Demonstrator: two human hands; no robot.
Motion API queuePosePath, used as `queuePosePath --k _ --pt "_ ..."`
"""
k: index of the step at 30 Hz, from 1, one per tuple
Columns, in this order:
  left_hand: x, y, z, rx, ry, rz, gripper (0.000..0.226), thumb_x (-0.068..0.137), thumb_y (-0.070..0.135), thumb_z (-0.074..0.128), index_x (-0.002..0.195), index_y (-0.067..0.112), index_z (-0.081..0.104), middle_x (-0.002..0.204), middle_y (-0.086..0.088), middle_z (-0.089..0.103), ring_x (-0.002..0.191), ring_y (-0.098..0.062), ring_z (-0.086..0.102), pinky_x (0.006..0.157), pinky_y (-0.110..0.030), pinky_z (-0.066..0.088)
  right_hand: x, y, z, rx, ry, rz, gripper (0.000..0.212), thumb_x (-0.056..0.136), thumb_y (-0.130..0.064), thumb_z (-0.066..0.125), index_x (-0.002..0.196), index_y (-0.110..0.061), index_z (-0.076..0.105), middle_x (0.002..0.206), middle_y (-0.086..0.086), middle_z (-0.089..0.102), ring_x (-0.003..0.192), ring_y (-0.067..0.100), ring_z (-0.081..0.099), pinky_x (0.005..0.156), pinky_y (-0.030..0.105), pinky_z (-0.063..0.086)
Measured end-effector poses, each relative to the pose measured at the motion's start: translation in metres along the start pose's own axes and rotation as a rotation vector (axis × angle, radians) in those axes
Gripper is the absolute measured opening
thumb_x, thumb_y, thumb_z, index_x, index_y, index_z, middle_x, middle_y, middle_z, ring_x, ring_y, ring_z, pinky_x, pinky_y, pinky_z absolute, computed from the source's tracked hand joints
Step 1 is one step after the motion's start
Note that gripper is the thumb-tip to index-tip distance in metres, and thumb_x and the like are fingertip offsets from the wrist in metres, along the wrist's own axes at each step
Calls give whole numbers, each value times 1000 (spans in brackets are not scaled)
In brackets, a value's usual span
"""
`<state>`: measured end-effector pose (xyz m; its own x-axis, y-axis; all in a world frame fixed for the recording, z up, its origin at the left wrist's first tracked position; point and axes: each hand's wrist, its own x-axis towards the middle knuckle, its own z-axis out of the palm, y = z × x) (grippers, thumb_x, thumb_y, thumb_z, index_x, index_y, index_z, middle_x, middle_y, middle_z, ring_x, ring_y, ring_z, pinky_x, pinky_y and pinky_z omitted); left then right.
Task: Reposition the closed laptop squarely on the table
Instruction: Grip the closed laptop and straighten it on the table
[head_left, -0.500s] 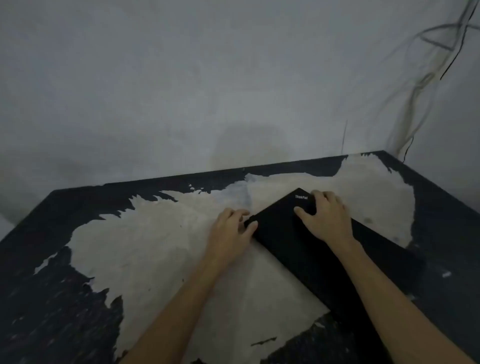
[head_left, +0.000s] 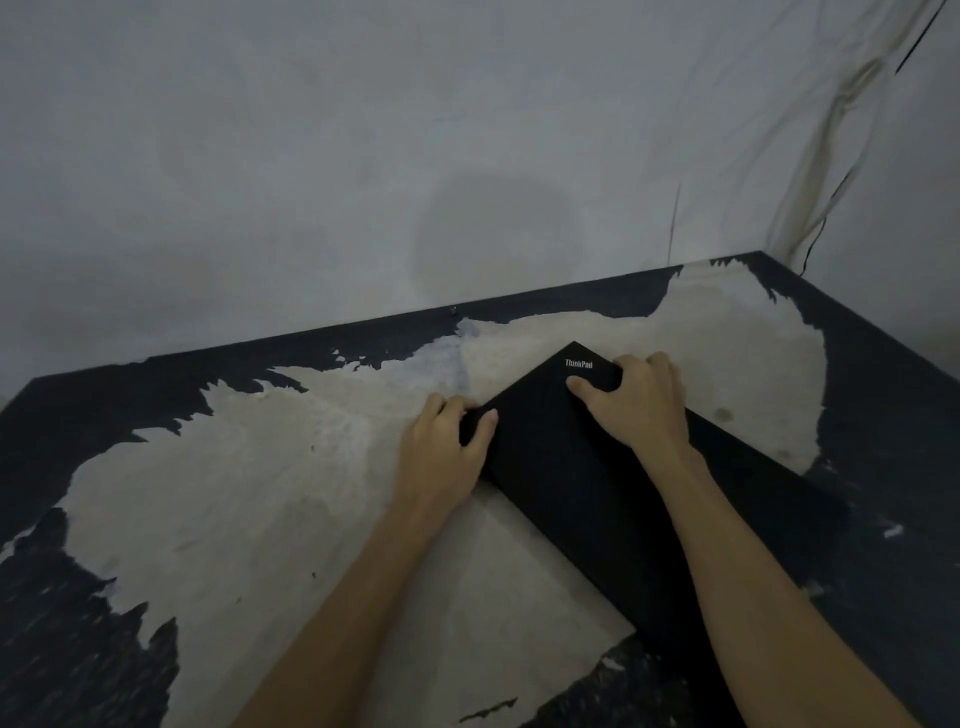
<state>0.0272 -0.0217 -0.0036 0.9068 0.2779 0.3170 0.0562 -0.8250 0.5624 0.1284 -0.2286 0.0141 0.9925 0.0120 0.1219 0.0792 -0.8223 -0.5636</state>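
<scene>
A closed black laptop (head_left: 582, 483) lies on the table (head_left: 260, 493), turned at an angle so one corner with its white logo points toward the far wall. My left hand (head_left: 444, 449) grips the laptop's left corner, thumb on the lid and fingers curled over the edge. My right hand (head_left: 636, 402) holds the far edge near the logo corner, thumb pressed on the lid. My right forearm covers part of the lid.
The table has a black surface worn away to pale bare patches across its middle. A grey wall (head_left: 363, 156) stands directly behind it, and the table's right side meets a corner where thin cables (head_left: 831, 197) hang down.
The laptop's angle looks the same. My left thumb now lies further onto the lid at the left corner; my right hand keeps its hold.
</scene>
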Motion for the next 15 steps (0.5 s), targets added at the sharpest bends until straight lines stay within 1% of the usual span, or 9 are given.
queuePosePath --k 3,5,6,7,8,9,10,12,15 --pt "0 11 -1 -181 42 -80 29 100 37 60 116 14 67 110 -2 55 92 -7 56 79 -18 47 -1 -2 -5 78 65 -4 68 84 -63 69 121 -6 69 122 17 55 118 34 53 96 48 50" --pt "-1 22 -2 -325 64 -158 26 98 32 65 119 16 65 117 -3 53 94 -3 54 78 -5 45 -1 -3 -8 114 86 -7 66 84 -61 71 119 -6 70 120 16 56 116 33 54 95 47 51" --pt "-3 27 -2 -398 77 -210 28 97 31 68 122 19 63 121 -3 52 99 -3 54 79 -3 44 -1 -3 -9 120 89 -6 65 84 -60 71 119 -6 70 120 16 56 115 33 55 94 46 51" --pt "-5 32 0 -469 98 -260 32 94 31 70 124 23 60 125 -2 52 106 -6 54 85 -6 46 -1 -3 -10 126 90 -2 64 84 -60 72 119 -6 71 119 15 57 115 32 55 93 45 52" --pt "-8 36 2 -540 131 -307 37 93 31 73 126 27 57 128 -2 52 113 -10 55 92 -15 49 0 -3 -11 133 97 -1 63 84 -59 72 118 -6 71 119 14 57 114 31 56 92 44 52" --pt "-12 40 4 -609 160 -356 41 91 32 74 127 31 53 129 -2 53 116 -13 57 95 -26 53 0 -4 -12 143 102 0 62 84 -58 72 117 -6 72 118 14 58 114 30 57 92 43 52" --pt "-15 45 6 -689 174 -400 46 91 32 74 130 33 49 128 -1 55 115 -14 59 93 -31 56 1 -4 -12 154 111 -1 61 85 -57 72 117 -6 72 119 14 59 114 30 57 92 43 52" --pt "-20 54 8 -883 150 -496 53 94 29 72 136 34 42 121 4 57 107 -11 64 82 -28 60 2 -5 -14 168 125 -7 59 85 -55 73 117 -5 73 120 14 60 114 30 58 92 43 53" --pt "-21 60 9 -998 159 -551 53 97 27 69 140 34 38 121 4 55 106 -13 65 82 -33 62 2 -6 -14 161 118 -11 57 85 -54 73 114 -6 74 119 15 61 112 28 59 90 43 53"
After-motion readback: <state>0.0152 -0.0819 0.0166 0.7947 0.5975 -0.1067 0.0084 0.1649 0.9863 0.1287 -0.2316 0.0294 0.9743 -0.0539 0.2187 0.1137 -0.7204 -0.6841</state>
